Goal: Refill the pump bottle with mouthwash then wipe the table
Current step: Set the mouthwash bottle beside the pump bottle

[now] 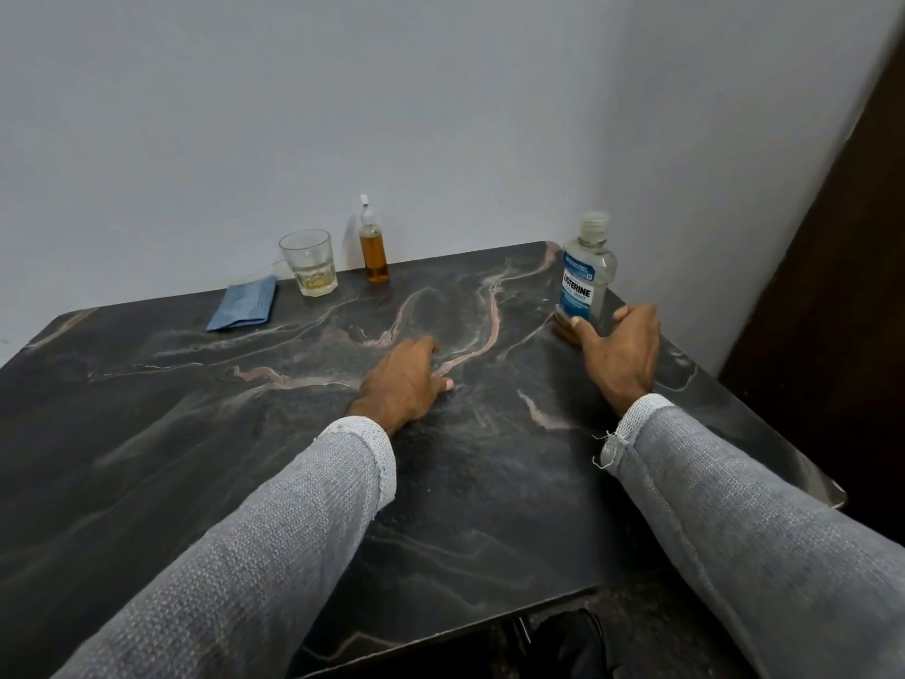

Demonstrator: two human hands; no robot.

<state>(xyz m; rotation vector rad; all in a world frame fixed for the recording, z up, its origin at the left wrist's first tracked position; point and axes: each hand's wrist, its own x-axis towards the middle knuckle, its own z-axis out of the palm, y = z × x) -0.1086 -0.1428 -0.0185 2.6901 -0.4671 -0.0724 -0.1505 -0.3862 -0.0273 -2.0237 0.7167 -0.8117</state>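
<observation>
Mouthwash bottle (pixel 586 269) stood capped at the worktop's (pixel 245 433) far right corner, our right hand (pixel 619 352) seemingly cupping its base, left hand (pixel 404 382) resting flat; we needed a firm low grip.

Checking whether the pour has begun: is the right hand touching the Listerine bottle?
Touching. In the head view, the right hand wraps the base of the Listerine bottle, thumb in front and fingers curled behind it; the bottle stands upright on the table.

Two bottles stand on the table (pixel 196 458) — one mouthwash bottle (pixel 585 274) at right, one pump bottle (pixel 373 247) at upper centre. One glass (pixel 308 262) and one blue cloth (pixel 243 303) — upper left. Two hands: left hand (pixel 401 384), right hand (pixel 619 352).
</observation>
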